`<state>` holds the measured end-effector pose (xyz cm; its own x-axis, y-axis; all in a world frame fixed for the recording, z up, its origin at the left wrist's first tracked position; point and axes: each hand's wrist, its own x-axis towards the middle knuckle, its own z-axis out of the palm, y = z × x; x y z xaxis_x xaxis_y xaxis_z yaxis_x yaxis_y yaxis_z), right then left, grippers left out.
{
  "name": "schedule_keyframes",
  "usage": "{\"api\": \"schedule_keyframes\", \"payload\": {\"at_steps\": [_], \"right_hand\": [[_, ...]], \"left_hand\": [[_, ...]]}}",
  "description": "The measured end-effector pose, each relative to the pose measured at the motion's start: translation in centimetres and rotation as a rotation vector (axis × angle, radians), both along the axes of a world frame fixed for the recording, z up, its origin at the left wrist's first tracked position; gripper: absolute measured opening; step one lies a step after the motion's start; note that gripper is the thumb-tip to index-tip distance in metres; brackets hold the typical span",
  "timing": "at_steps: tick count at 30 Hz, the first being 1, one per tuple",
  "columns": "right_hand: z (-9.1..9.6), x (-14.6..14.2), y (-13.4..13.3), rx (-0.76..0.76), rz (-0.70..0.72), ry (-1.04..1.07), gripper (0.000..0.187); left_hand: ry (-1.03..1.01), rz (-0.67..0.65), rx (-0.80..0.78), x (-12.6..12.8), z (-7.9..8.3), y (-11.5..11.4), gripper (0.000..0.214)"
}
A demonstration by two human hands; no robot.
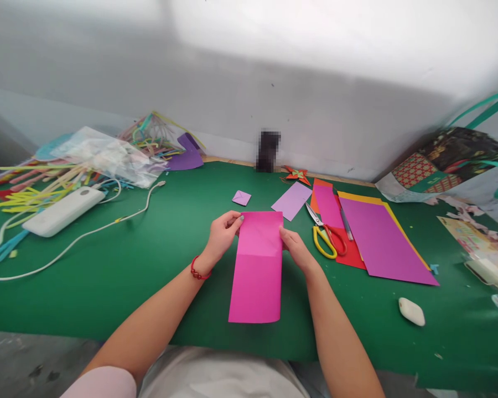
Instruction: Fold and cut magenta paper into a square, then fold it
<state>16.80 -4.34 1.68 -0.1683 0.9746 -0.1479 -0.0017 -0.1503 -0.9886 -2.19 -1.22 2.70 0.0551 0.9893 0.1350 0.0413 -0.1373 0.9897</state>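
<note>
A bright pink sheet of paper [255, 282] is held up in front of me, with a faint crease running across it. My left hand [226, 232] pinches its upper left edge between thumb and fingers. On the opposite side, my right hand [294, 247] grips the right edge near the top; its fingers are partly hidden behind the paper. Just beyond the sheet lies a small folded purple paper square [241, 198]. A lilac paper rectangle [292, 200] rests to its right, beside scissors [324, 235] with yellow and red handles.
Purple sheets [384, 237], a pen [346, 222] and red paper [351, 255] lie to the right. A white earbud case [411, 312] is nearer. At left are a white power strip [64, 211], its cable and heaped colored strips [37, 182]. A patterned bag [444, 160] stands at back right.
</note>
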Motion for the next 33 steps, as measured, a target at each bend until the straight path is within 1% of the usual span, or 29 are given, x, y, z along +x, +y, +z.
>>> {"api": "schedule_keyframes", "payload": {"at_steps": [7, 14, 21, 24, 26, 29, 33], "right_hand": [[0.03, 0.00, -0.08, 0.018, 0.007, -0.021, 0.052], [-0.12, 0.10, -0.03, 0.106, -0.028, -0.128, 0.049], [-0.02, 0.11, 0.05, 0.159, -0.038, -0.200, 0.047], [-0.05, 0.12, 0.05, 0.146, -0.053, -0.196, 0.047], [0.11, 0.08, -0.03, 0.124, -0.046, -0.150, 0.046], [0.53, -0.07, -0.23, 0.081, 0.018, -0.077, 0.046], [0.80, -0.22, -0.39, 0.045, 0.086, -0.067, 0.047]], "left_hand": [[-0.032, -0.008, -0.026, 0.02, -0.30, 0.13, 0.020], [-0.030, -0.014, -0.022, 0.03, -0.42, 0.13, 0.021], [-0.035, 0.001, -0.003, 0.03, -0.48, 0.08, 0.019], [-0.028, 0.013, 0.009, 0.00, -0.26, -0.01, 0.017], [-0.023, 0.024, 0.018, -0.03, -0.06, -0.07, 0.017], [-0.026, 0.045, 0.027, -0.07, 0.15, -0.09, 0.017], [-0.042, 0.072, 0.039, -0.12, 0.10, -0.03, 0.019]]}}
